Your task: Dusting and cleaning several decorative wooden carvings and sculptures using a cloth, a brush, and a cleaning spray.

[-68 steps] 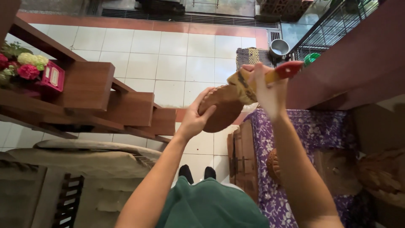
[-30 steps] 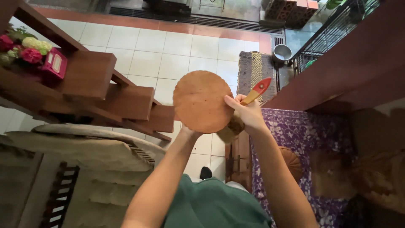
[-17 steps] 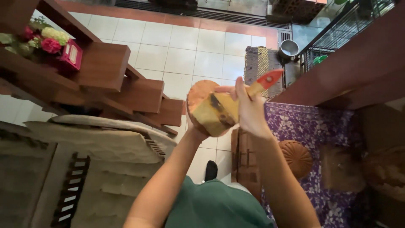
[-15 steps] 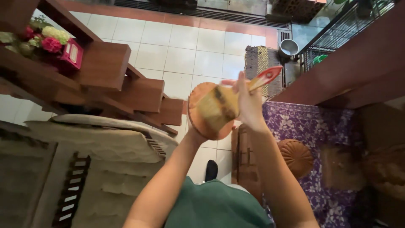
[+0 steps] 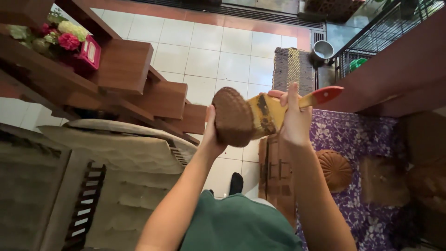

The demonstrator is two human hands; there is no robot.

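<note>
Above floor, paintbrush [image 5: 278,108] handle pointing right

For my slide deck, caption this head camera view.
Left hand holds a round brown woven disc while right hand sets a wide red-handled paintbrush against it.

Home: tiled floor [image 5: 209,56], flowers [image 5: 62,35], doormat [image 5: 292,67]

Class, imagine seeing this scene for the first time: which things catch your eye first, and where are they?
At the centre, the left hand holds up a round brown woven disc while the right hand presses a wide yellow-bristled brush with a red-tipped handle against it. Pink and yellow flowers sit on the wooden shelf at upper left.
</note>
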